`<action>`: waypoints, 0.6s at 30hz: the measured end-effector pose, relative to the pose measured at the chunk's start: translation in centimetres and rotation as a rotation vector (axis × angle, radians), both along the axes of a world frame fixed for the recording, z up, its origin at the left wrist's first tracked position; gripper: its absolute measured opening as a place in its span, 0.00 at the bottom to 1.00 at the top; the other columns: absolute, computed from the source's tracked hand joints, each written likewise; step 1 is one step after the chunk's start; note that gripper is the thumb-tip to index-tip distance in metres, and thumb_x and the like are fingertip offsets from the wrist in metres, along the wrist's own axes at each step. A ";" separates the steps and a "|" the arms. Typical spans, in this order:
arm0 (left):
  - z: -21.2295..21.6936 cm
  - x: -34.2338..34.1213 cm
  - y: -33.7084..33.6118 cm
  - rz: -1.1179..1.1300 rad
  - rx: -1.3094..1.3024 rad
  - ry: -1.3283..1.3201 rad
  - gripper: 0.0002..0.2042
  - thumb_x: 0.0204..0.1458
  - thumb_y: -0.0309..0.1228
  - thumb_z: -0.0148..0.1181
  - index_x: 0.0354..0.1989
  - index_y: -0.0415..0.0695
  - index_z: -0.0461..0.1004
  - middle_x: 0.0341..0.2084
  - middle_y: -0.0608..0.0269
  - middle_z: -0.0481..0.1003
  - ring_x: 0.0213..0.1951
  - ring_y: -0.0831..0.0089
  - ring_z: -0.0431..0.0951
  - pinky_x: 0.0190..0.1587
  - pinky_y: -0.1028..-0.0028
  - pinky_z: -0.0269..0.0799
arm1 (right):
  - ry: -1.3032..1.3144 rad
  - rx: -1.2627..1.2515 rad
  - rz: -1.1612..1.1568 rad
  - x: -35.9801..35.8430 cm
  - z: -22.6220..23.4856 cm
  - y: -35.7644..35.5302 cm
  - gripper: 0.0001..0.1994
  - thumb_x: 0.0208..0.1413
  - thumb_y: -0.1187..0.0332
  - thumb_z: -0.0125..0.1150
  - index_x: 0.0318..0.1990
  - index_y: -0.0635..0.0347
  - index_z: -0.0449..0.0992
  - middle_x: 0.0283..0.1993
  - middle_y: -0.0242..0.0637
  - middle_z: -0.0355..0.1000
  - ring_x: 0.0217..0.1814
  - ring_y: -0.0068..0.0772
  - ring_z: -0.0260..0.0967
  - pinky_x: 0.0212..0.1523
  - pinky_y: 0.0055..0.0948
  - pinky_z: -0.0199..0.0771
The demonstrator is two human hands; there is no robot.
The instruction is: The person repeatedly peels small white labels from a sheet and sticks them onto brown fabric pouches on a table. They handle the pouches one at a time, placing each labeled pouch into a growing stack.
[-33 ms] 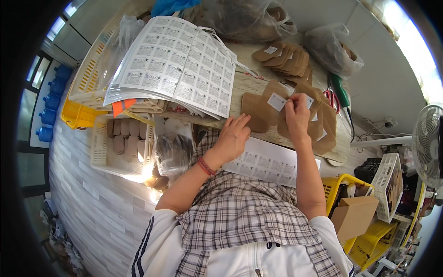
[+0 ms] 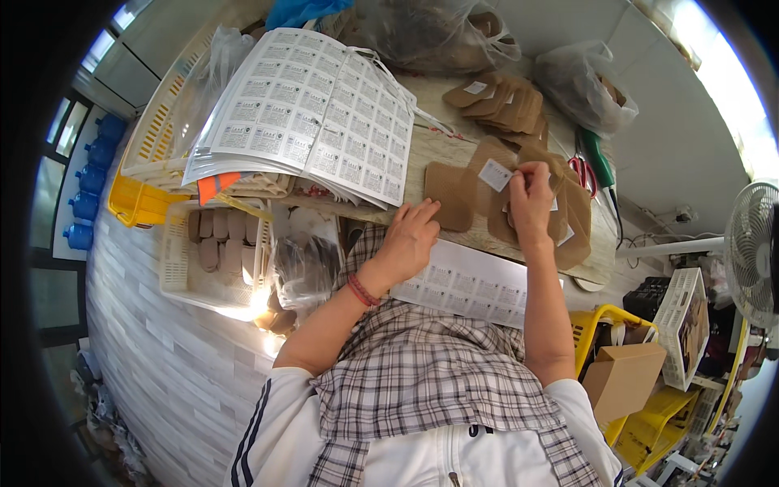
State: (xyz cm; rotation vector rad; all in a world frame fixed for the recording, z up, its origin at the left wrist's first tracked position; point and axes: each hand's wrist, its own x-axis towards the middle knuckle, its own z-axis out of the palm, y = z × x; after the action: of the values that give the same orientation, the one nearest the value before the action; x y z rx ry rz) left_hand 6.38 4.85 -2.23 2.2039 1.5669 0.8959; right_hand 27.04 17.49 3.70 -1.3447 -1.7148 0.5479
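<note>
My right hand [image 2: 531, 199] pinches the right edge of a flat, rounded brown fabric piece [image 2: 484, 207] that bears a white square sticker [image 2: 494, 174]. Under its left side lies another brown piece [image 2: 445, 191], with no sticker showing. At that piece's left edge my left hand [image 2: 411, 237] rests low, fingers stretched out and fingertips beside or just on it. To the right, several stickered brown pieces [image 2: 574, 219] overlap in a fan, partly hidden by my right hand. A white sheet of printed labels [image 2: 462, 280] lies between my forearms, at the table's near edge.
A thick stack of label sheets [image 2: 308, 114] covers the table's left part. Farther back are more stickered brown pieces [image 2: 507, 101] and plastic bags [image 2: 588, 89]. Red-handled scissors [image 2: 583, 177] and a green-handled corded tool [image 2: 596, 158] lie right. A white basket [image 2: 215, 284] stands lower left.
My right hand has shifted slightly right, and the stickered piece has slid with it, baring more of the piece beneath. The left hand stays in place.
</note>
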 end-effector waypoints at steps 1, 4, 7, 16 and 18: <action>0.1 -0.1 0.0 -0.001 -0.010 0.000 0.03 0.54 0.23 0.55 0.32 0.37 0.73 0.60 0.42 0.68 0.66 0.48 0.63 0.68 0.49 0.53 | 0.002 0.048 -0.031 1.1 0.1 0.5 0.07 0.62 0.69 0.56 0.43 0.59 0.70 0.31 0.45 0.75 0.33 0.50 0.75 0.37 0.42 0.74; 0.7 -0.3 -0.2 -0.018 -0.035 -0.034 0.02 0.54 0.23 0.56 0.32 0.38 0.73 0.58 0.46 0.70 0.64 0.50 0.66 0.66 0.52 0.56 | -0.149 0.101 -0.205 5.6 0.4 2.8 0.11 0.62 0.69 0.58 0.50 0.58 0.71 0.35 0.45 0.77 0.36 0.52 0.74 0.42 0.45 0.74; 2.6 -1.0 -0.6 -0.055 0.007 -0.100 0.03 0.54 0.24 0.56 0.32 0.38 0.74 0.45 0.51 0.76 0.52 0.54 0.73 0.57 0.60 0.66 | -0.421 0.348 -0.217 6.3 1.5 0.5 0.24 0.57 0.68 0.65 0.61 0.57 0.69 0.49 0.45 0.76 0.49 0.51 0.72 0.52 0.45 0.72; 5.0 -4.6 -4.7 0.143 -0.316 -0.250 0.06 0.58 0.26 0.56 0.36 0.35 0.74 0.30 0.50 0.75 0.33 0.54 0.76 0.38 0.65 0.71 | -0.499 0.150 0.627 4.4 -2.1 -12.0 0.39 0.41 0.55 0.77 0.62 0.62 0.69 0.59 0.40 0.70 0.57 0.45 0.67 0.59 0.42 0.66; 4.8 -5.3 -5.4 0.167 -0.356 -0.237 0.06 0.58 0.26 0.55 0.36 0.35 0.74 0.29 0.50 0.75 0.33 0.54 0.76 0.38 0.65 0.71 | -0.470 0.134 0.631 3.8 -2.2 -12.8 0.42 0.41 0.51 0.76 0.63 0.62 0.68 0.59 0.42 0.69 0.58 0.46 0.67 0.59 0.42 0.66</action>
State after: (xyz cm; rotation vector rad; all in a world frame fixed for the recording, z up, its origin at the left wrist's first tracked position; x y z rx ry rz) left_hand 1.11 -0.53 2.58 1.6812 1.6621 0.8137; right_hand 30.85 4.74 1.48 -0.8569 -2.5402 0.4656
